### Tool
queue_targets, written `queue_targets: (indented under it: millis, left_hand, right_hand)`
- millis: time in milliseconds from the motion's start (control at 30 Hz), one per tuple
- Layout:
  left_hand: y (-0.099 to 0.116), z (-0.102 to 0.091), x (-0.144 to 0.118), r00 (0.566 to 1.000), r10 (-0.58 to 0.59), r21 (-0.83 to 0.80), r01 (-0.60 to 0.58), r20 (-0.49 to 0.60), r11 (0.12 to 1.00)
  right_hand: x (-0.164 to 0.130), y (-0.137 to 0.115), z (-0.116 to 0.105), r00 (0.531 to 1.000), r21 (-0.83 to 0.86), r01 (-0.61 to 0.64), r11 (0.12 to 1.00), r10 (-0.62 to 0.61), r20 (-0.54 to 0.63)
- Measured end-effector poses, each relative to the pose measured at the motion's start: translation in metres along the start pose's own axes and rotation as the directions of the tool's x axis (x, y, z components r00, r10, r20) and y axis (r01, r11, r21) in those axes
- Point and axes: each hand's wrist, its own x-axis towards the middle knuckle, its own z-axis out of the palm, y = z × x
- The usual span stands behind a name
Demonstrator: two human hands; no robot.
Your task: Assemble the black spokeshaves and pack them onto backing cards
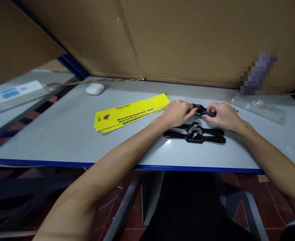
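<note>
Both my hands grip one black spokeshave point(200, 110) by its two ends, near the back of the table. My left hand point(179, 111) has its fingers closed round the left end. On the right handle, my right hand point(222, 114) closes with thumb and fingers. Two more black spokeshaves lie just in front: the nearest spokeshave point(194, 137) shows a silver wing nut at its middle, and the spokeshave behind it point(212, 131) is partly covered. Left of my hands, several yellow cards point(132, 113) printed "WOODWORKING TOOL" lie in a fanned stack.
Crumpled clear plastic bags point(260, 107) lie at the back right, beside a blurred-out patch. A white rounded object point(95, 88) rests at the back left. A power strip point(14, 95) sits on the side table. Cardboard panels point(187, 40) wall the back; a blue edge point(187, 168) runs along the front.
</note>
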Motion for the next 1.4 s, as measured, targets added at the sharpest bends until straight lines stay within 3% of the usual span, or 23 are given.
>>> queue_targets:
  millis: [167, 333, 533, 833, 1233, 1400]
  left_hand:
    - [0.001, 0.002, 0.000, 0.995, -0.050, -0.060, 0.045, -0.087, 0.997]
    - [0.002, 0.008, 0.001, 0.985, -0.106, -0.174, 0.082, -0.136, 0.981]
    - [0.006, 0.008, 0.001, 0.979, -0.116, -0.246, 0.071, -0.170, 0.967]
    - [0.005, 0.004, 0.000, 0.989, -0.009, -0.063, -0.001, -0.149, 0.998]
    - [0.008, -0.008, 0.000, 0.999, 0.048, 0.137, -0.046, -0.017, 0.989]
    - [0.008, -0.006, -0.001, 0.997, 0.072, 0.159, -0.070, -0.005, 0.985]
  right_hand:
    - [-0.001, -0.006, 0.007, 0.984, 0.121, -0.006, 0.993, 0.028, -0.178]
    - [-0.002, -0.010, 0.013, 0.967, 0.170, 0.025, 0.985, 0.020, -0.255]
    - [-0.003, -0.012, 0.014, 0.975, 0.177, 0.020, 0.984, 0.020, -0.220]
    - [-0.003, -0.011, 0.013, 0.987, 0.206, 0.057, 0.977, -0.023, -0.160]
    - [-0.002, -0.012, 0.014, 0.992, 0.196, 0.072, 0.978, -0.049, -0.118]
    - [0.000, -0.010, 0.007, 0.997, 0.089, 0.044, 0.995, -0.038, -0.063]
